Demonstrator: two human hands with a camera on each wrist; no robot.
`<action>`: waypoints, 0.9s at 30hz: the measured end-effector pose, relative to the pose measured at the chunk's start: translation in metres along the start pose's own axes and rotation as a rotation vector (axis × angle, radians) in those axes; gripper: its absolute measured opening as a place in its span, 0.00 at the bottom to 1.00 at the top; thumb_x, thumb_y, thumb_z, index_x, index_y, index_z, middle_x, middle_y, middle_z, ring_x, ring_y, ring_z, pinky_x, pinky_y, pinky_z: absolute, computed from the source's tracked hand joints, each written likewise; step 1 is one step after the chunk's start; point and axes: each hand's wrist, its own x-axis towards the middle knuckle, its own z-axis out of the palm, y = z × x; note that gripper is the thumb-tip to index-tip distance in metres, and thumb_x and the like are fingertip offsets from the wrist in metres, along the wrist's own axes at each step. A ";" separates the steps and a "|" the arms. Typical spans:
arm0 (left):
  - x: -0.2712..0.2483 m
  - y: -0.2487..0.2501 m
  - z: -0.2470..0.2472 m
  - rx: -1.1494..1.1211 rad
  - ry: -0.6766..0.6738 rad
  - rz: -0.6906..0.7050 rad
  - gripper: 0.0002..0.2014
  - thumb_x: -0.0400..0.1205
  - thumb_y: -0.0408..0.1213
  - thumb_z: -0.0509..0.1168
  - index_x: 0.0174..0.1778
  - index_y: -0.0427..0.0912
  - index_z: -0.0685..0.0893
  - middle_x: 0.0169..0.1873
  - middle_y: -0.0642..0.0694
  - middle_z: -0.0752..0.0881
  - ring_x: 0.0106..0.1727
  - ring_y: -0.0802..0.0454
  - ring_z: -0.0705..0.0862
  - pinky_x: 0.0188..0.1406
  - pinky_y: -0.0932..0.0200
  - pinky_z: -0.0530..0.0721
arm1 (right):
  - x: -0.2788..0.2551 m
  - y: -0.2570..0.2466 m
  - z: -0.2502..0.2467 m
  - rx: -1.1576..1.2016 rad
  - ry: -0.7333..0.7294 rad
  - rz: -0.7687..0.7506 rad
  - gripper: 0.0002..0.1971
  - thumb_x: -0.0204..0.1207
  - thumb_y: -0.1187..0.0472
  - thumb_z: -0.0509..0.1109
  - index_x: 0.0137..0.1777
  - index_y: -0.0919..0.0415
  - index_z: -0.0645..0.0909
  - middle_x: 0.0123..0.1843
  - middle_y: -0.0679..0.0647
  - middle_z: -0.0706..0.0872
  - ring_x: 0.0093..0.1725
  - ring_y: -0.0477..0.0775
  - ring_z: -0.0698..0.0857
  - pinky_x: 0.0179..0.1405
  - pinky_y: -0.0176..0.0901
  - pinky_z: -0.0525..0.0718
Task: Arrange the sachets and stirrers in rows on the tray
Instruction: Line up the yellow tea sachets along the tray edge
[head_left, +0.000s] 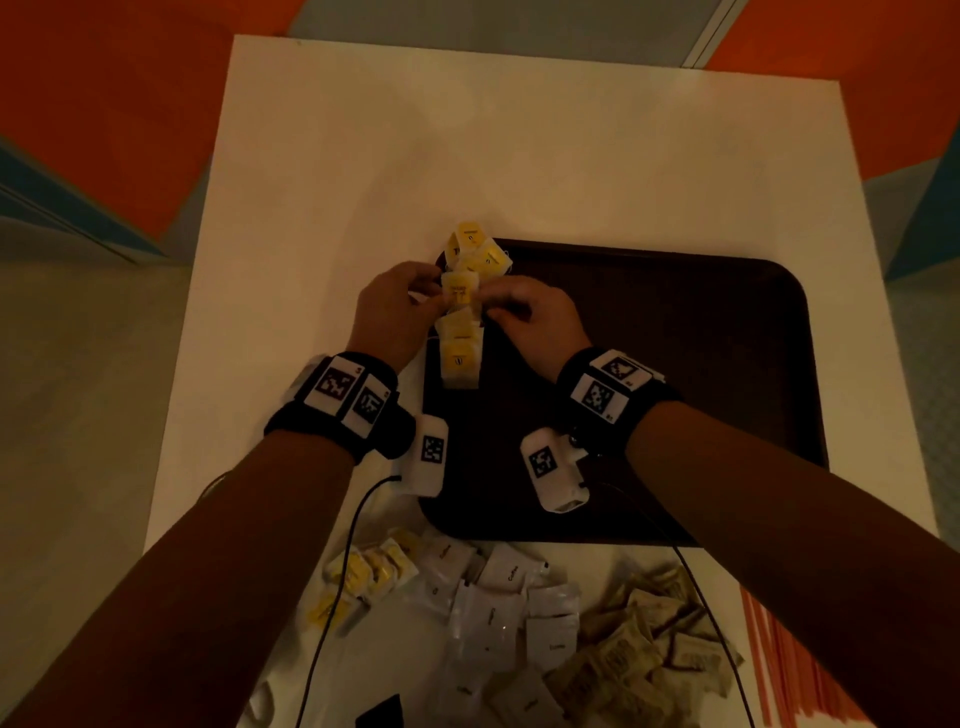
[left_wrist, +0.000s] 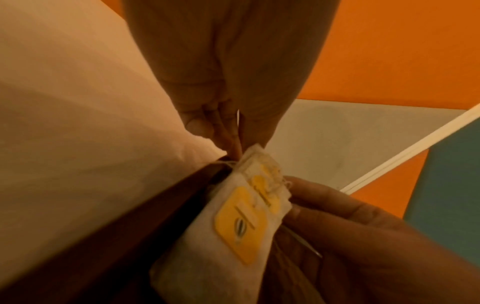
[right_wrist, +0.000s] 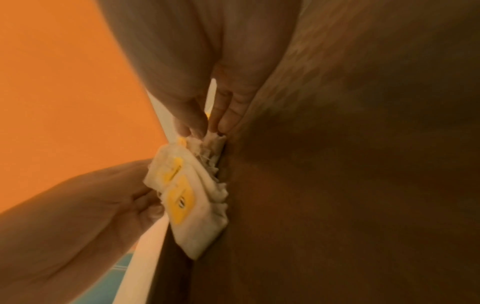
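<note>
Yellow-labelled tea bags (head_left: 460, 317) ran in an overlapping row along the left edge of the tray (head_left: 675, 322), and both hands met over the middle of that row. The left hand (head_left: 395, 306) pinched one bag's left edge between thumb and fingertips (left_wrist: 228, 135); the right hand (head_left: 530, 317) pinched the row's right edge, its fingertips (right_wrist: 197, 125) closed on the paper. The far end of the row spilled over the tray's back corner onto the white table (head_left: 519, 145). The rest of the dark brown tray lay bare. On the table near the person lay loose heaps: more yellow bags (head_left: 363, 577), white sachets (head_left: 498, 608), brown sachets (head_left: 634, 639) and orange stirrers (head_left: 789, 670) at the right edge. Black bands with coded tags (head_left: 345, 392) wrapped both wrists.
</note>
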 end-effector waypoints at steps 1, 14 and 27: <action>0.002 0.002 0.001 0.020 -0.002 -0.003 0.13 0.75 0.38 0.72 0.54 0.41 0.85 0.43 0.50 0.84 0.41 0.56 0.79 0.33 0.77 0.72 | 0.001 -0.002 0.000 -0.009 -0.024 -0.007 0.12 0.74 0.75 0.65 0.52 0.66 0.86 0.59 0.59 0.86 0.58 0.47 0.81 0.59 0.22 0.75; -0.001 0.000 -0.003 -0.020 -0.072 0.067 0.05 0.77 0.38 0.70 0.45 0.42 0.83 0.40 0.47 0.86 0.39 0.56 0.81 0.38 0.70 0.77 | 0.009 -0.005 0.003 -0.060 -0.002 0.123 0.07 0.74 0.66 0.71 0.51 0.64 0.82 0.48 0.57 0.85 0.45 0.47 0.80 0.41 0.27 0.75; -0.007 -0.005 -0.007 0.093 -0.137 0.074 0.09 0.76 0.40 0.71 0.49 0.42 0.88 0.41 0.48 0.85 0.41 0.56 0.81 0.35 0.76 0.72 | 0.012 -0.010 0.002 -0.075 -0.228 0.118 0.10 0.77 0.68 0.66 0.55 0.65 0.85 0.56 0.58 0.87 0.53 0.48 0.82 0.54 0.35 0.77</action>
